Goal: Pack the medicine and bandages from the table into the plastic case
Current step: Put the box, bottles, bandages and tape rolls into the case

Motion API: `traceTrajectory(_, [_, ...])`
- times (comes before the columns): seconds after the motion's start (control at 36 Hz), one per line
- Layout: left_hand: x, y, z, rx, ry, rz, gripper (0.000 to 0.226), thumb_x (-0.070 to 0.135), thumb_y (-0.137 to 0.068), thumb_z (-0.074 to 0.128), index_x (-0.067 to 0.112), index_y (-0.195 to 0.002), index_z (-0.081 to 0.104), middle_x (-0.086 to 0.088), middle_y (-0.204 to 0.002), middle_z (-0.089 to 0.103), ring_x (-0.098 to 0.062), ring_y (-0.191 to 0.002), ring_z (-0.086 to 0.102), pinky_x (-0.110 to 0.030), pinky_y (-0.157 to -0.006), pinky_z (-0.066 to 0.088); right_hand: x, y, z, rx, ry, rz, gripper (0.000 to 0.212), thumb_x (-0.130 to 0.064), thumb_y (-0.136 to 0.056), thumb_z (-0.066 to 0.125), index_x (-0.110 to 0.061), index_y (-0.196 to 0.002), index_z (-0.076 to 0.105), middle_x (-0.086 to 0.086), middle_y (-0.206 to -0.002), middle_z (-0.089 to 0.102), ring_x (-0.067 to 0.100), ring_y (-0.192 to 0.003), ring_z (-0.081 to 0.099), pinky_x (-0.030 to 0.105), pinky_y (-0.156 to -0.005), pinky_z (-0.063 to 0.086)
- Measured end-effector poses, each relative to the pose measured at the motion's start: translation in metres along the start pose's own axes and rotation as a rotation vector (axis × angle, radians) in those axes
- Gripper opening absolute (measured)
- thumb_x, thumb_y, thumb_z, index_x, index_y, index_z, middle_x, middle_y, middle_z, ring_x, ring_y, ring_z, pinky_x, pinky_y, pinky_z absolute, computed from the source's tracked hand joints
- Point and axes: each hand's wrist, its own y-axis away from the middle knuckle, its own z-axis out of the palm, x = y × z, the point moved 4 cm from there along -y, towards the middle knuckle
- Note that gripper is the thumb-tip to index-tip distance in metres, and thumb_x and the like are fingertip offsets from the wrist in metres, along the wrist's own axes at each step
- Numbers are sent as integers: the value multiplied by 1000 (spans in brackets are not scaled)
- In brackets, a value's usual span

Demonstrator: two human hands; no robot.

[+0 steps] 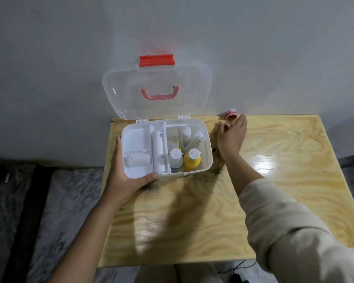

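Observation:
The plastic case (208, 158) stands open at the back of the wooden table, its clear lid (157, 78) leaning on the wall. Inside lie two bandage rolls (157, 148), a yellow bottle (192, 161), a white bottle (175, 159) and more bottles behind. My left hand (123, 170) grips the case's front left corner. My right hand (232, 133) is just right of the case, its fingers pinching a small red item (230, 125). A small red-capped jar (231, 114) lies on its side by the wall, just beyond my fingertips.
The table (274, 190) butts against a grey wall; its right half shows a bright glare patch. Left of the table lies a patterned grey surface with a dark strip. My knees show below the table's front edge.

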Motion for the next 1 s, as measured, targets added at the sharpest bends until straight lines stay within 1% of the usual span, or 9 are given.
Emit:
traceTrajectory(0.14, [-5,-5,0,-1,32,10,133,54,-47,89,33,-151,9,7,-158,20,-13,-144,23,-50,-114,27,-12,-11,11,102,-61,-26,56,-23,-85,61,-2,-130,36,19,-133,40,33,-120,42,41,-101,39])
traceTrajectory(0.25, [-5,-3,1,5,56,14,134,55,-47,88,32,-151,8,7,-158,18,-12,-144,22,-50,-114,28,-15,-15,15,169,-46,40,55,-24,-87,60,-1,-131,36,19,-127,45,34,-118,41,40,-101,34])
traceTrajectory(0.36, [-3,0,2,28,49,7,139,64,-43,84,32,-152,5,16,-158,14,-3,-144,18,-45,-117,24,-16,-18,13,217,-59,67,48,-17,-88,57,-1,-128,38,18,-128,46,33,-119,41,36,-99,31])
traceTrajectory(0.58, [-2,0,3,34,52,-3,136,58,-45,86,33,-151,5,18,-157,15,-1,-143,18,-44,-117,26,-12,-1,9,108,-38,-81,27,-8,-88,51,4,-112,47,22,-117,49,38,-107,44,40,-90,37])
traceTrajectory(0.78, [-5,-2,4,21,76,3,134,57,-45,88,35,-150,8,15,-157,17,-4,-144,19,-45,-116,26,-3,33,-15,-13,-148,-82,20,-7,-88,52,0,-107,48,18,-112,50,31,-106,45,26,-85,35])
traceTrajectory(0.86, [-3,0,4,19,96,-1,132,52,-45,87,35,-150,9,20,-155,19,3,-141,19,-35,-117,25,-12,42,-34,-21,-206,-31,22,-10,-91,52,-1,-110,48,16,-113,50,27,-103,49,14,-79,35])
traceTrajectory(0.92, [0,2,5,22,100,12,128,48,-46,87,36,-149,11,31,-149,21,16,-134,20,-14,-110,25,-30,46,-47,-5,-279,-38,24,-11,-90,54,0,-111,49,17,-112,52,23,-96,51,4,-69,34])
traceTrajectory(0.97, [0,3,4,27,102,10,127,37,-50,91,37,-148,10,43,-137,18,28,-124,20,2,-96,22,-55,49,-59,1,-311,-75,29,-14,-90,57,-1,-114,49,16,-113,55,18,-93,52,6,-69,35])
traceTrajectory(1.0, [1,4,4,29,112,6,125,31,-53,92,37,-148,11,43,-136,18,27,-123,21,2,-94,22,-70,51,-64,-12,-317,-106,31,-17,-89,58,-2,-116,49,15,-114,56,18,-94,53,11,-74,37])
